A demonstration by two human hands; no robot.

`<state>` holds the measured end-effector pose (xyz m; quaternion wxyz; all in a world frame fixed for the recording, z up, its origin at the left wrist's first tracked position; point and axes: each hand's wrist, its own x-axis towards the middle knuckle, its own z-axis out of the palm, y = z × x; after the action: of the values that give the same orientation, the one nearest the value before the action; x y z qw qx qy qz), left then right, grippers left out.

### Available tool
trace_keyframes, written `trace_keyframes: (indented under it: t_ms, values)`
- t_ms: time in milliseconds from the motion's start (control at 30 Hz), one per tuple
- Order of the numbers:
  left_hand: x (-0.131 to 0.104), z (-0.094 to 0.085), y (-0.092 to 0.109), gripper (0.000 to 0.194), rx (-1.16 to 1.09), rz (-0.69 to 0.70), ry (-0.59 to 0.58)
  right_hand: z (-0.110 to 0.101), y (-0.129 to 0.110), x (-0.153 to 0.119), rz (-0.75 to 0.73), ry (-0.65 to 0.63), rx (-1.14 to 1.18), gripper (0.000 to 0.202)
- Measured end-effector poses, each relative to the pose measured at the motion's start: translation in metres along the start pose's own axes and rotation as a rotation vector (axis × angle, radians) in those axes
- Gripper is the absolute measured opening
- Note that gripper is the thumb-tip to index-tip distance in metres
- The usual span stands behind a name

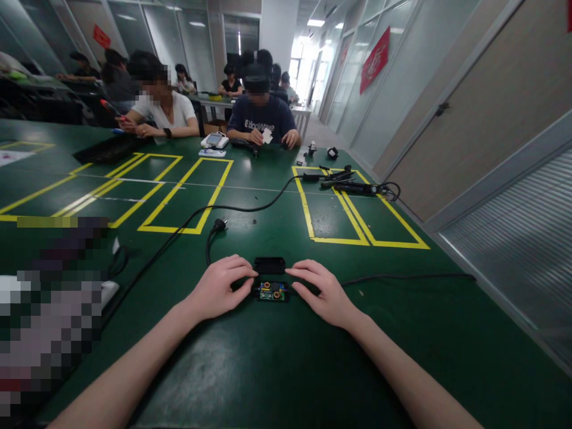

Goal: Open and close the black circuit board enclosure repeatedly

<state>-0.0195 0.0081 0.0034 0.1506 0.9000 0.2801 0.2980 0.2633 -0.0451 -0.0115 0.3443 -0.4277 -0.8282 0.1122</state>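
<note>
On the green table (214, 363), a small open black case holds a green circuit board (271, 291) with copper-coloured coils. Just behind it lies a black cover (269, 266), its hollow side showing. My left hand (226, 287) is at the left of both parts, thumb by the board's case and fingertips at the cover's left end. At the right, my right hand (322, 292) has its fingertips at the cover's right end and its thumb near the case. Thumb and fingers are apart on both hands. A black cable (402, 276) runs off to the right behind my right hand.
A black plug (218, 225) stands beyond my left hand. A long black cable (241, 208) crosses the table to black tools (357, 186) at the back right. Two people sit across the table; one holds a white piece (267, 136). Blurred blocks cover the left edge.
</note>
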Motion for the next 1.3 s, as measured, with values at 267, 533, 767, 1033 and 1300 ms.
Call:
trace_keyframes:
  t_ms: [267, 533, 767, 1033, 1300]
  values:
    - [-0.004, 0.015, -0.006, 0.029, 0.094, -0.146, -0.095, 0.01, 0.004, -0.003, 0.067, -0.184, -0.188, 0.043]
    - [-0.004, 0.015, 0.001, 0.018, -0.165, -0.178, 0.005, 0.013, -0.002, -0.003, 0.089, -0.072, 0.027, 0.024]
    - [-0.001, 0.02, 0.005, 0.014, -0.339, -0.275, 0.095, 0.021, -0.006, -0.005, 0.147, 0.066, 0.261, 0.023]
    - [-0.001, 0.024, 0.002, 0.03, -0.404, -0.315, 0.093, 0.02, -0.008, -0.004, 0.176, 0.025, 0.284, 0.026]
    - [0.0, 0.018, 0.006, 0.027, -0.393, -0.285, 0.087, 0.017, -0.011, -0.004, 0.138, 0.014, 0.271, 0.023]
